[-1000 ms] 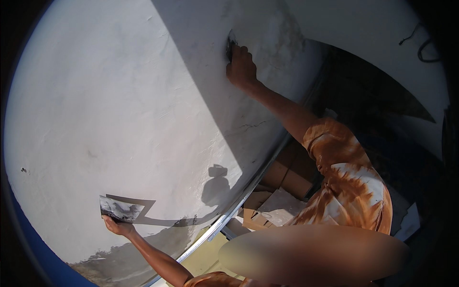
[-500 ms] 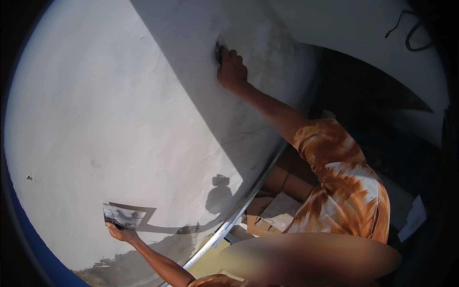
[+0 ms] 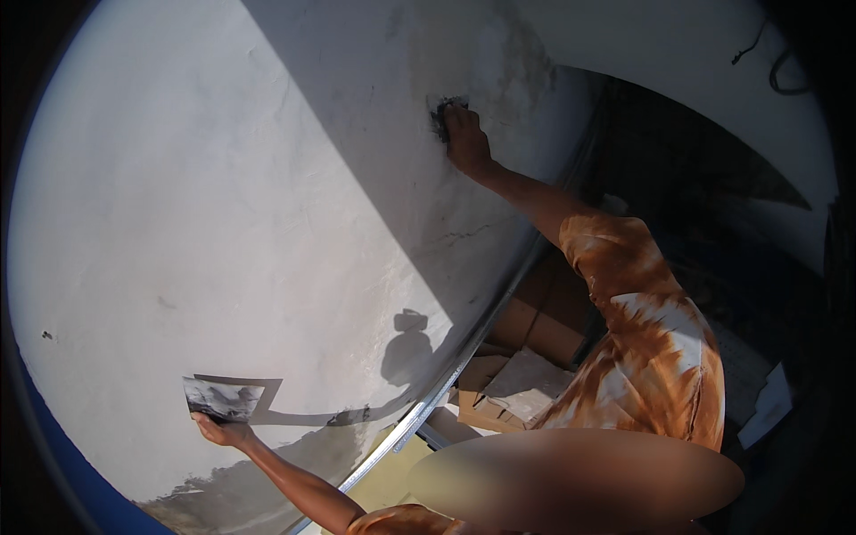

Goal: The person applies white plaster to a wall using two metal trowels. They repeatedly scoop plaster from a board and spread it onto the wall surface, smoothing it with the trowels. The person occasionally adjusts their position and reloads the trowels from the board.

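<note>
A broad, smeared scraper blade [image 3: 227, 400] sits in my left hand [image 3: 223, 432], which is closed round its lower edge. The blade is held at the sunlit white wall [image 3: 205, 241] and throws a shadow beside it; I cannot tell whether it touches. Farther up, in the shaded part, my right hand [image 3: 468, 141] grips a dark, plaster-stained scraper [image 3: 440, 114] laid on the wall surface. My fingers hide most of that tool. Grey damp-looking patches show near it.
A pale metal edge strip [image 3: 419, 419] runs diagonally along the wall's border. Past it lie cardboard boxes [image 3: 539, 316] and a light flat piece [image 3: 528, 383]. A dark cable [image 3: 785, 76] hangs at the upper right. A bare, rough grey area [image 3: 241, 490] borders the wall's lower part.
My right hand and its scraper have moved right and slightly down across the wall. My left hand with its blade has shifted a little to the left.
</note>
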`<state>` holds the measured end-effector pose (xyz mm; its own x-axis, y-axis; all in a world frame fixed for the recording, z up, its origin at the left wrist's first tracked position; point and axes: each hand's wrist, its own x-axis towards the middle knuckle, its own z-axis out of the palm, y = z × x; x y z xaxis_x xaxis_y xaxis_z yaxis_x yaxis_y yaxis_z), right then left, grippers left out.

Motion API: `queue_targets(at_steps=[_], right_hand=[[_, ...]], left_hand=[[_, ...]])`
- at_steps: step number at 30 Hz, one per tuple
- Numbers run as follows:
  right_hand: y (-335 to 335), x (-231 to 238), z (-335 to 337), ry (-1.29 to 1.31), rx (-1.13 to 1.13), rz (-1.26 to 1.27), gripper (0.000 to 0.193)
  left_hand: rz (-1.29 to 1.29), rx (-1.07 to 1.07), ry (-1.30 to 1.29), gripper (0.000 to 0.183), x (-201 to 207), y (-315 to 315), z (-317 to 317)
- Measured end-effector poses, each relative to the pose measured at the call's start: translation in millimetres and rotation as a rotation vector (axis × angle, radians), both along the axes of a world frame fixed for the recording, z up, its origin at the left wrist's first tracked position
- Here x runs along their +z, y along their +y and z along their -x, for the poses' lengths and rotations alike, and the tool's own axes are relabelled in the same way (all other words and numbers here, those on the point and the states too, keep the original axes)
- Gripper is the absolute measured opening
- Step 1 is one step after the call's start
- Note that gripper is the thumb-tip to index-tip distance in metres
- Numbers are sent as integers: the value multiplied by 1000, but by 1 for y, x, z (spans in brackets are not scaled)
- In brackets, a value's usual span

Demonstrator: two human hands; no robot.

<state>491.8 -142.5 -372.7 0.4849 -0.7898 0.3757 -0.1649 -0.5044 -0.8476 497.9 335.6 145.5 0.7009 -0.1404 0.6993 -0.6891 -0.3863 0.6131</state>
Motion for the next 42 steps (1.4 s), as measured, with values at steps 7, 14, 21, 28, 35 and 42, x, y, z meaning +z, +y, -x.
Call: queue_targets(at_steps=[7, 14, 21, 28, 35, 42], right_hand=[[-17, -26, 42, 56, -85, -243, 46], [-23, 96, -7, 139, -11, -500, 42], [75, 75, 79, 220, 297, -294, 54], [83, -140, 409, 756, -25, -685, 43], [207, -175, 902, 964, -1021, -884, 28], [338, -111, 1028, 854, -1437, -1143, 40]], left_hand=[[-7, -49, -16, 50, 0, 10, -11], [-67, -60, -50, 49, 4, 20, -20], [35, 44, 79, 54, 2, 7, -19], [-76, -124, 167, 65, -75, -14, 37], [-269, -50, 465, 65, -219, 50, 154], [-260, -61, 503, 66, -242, 57, 141]])
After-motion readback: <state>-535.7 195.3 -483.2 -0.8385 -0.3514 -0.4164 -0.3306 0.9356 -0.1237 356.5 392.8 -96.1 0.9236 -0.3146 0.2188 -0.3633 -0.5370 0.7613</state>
